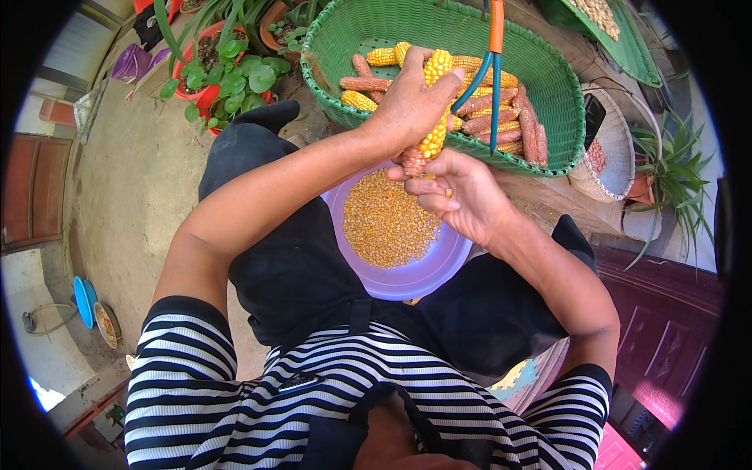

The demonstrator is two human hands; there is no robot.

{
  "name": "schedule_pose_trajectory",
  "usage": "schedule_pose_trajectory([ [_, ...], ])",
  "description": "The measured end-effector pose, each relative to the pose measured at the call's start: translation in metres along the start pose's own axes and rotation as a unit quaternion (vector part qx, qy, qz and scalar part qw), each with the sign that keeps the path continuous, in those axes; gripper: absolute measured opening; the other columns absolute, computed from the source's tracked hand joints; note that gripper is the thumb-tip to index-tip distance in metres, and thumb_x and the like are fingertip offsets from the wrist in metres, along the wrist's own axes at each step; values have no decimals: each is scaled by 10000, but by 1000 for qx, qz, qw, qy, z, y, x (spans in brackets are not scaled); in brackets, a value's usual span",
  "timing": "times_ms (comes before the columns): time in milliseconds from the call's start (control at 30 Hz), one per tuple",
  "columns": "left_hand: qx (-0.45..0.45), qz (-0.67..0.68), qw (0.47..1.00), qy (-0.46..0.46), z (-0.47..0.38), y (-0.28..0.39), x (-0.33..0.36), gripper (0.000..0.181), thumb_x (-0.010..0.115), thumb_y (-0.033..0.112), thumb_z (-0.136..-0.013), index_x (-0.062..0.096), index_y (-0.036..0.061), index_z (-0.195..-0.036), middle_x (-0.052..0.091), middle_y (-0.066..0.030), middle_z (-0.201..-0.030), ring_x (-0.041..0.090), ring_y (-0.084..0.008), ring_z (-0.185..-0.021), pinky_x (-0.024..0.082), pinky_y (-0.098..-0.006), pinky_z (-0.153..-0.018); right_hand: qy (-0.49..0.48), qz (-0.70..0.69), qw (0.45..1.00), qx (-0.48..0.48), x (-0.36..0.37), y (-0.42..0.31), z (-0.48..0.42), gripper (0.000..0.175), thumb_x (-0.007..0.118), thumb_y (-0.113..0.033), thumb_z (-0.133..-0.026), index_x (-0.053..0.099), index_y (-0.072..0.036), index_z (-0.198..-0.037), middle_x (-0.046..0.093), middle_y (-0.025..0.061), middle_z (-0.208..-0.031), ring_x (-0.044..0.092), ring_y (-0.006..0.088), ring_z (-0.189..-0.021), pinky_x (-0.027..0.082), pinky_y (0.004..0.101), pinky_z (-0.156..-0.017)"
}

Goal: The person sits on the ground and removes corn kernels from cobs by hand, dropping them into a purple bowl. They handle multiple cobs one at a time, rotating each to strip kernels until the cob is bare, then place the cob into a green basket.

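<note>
My left hand grips a yellow corn cob from the left; the cob's lower end is stripped of kernels. Below it, my right hand touches the cob's lower end, with a few loose kernels at its fingers. Under both hands, between my knees, sits a purple plastic basin holding many loose corn kernels. Beyond the hands stands a green woven basket with full yellow cobs and bare reddish cobs in it. Its handle, wrapped in orange and teal, rises in front.
Potted plants stand at the upper left. To the right are a white woven basket with reddish contents and a spiky potted plant. A green tray bears pale pieces at the upper right. Blue basins lie far left.
</note>
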State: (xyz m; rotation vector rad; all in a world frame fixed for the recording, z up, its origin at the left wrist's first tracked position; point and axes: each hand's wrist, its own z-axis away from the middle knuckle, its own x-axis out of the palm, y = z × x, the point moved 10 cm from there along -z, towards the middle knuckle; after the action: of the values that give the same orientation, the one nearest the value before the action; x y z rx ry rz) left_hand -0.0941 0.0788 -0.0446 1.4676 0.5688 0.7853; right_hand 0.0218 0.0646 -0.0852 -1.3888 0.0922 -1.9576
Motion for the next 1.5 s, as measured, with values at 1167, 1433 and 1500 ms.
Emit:
schedule_pose_trajectory([
  [1167, -40, 120, 992, -22, 13, 8, 9, 310, 570, 296, -993, 403, 56, -1095, 549, -64, -855, 591, -131, -585, 527, -273, -476, 93, 280, 954, -63, -3, -15, 4, 401, 560, -449, -985, 565, -49, -942, 586, 24, -812, 403, 24, -600, 298, 176, -473],
  [1433, -30, 118, 992, -29, 13, 8, 10, 312, 571, 293, -994, 396, 60, -1105, 550, -64, -864, 595, -131, -582, 527, -267, -466, 89, 277, 954, -76, 0, -14, 5, 308, 535, -353, -992, 561, -50, -944, 548, -5, -765, 398, 32, -591, 296, 181, -487],
  [1500, -36, 115, 992, -29, 13, 7, 9, 317, 560, 314, -999, 396, 66, -1109, 553, -65, -867, 597, -133, -585, 534, -272, -477, 80, 280, 954, -69, -1, -12, 4, 327, 545, -376, -990, 559, -53, -943, 560, 5, -784, 405, 34, -601, 295, 176, -488],
])
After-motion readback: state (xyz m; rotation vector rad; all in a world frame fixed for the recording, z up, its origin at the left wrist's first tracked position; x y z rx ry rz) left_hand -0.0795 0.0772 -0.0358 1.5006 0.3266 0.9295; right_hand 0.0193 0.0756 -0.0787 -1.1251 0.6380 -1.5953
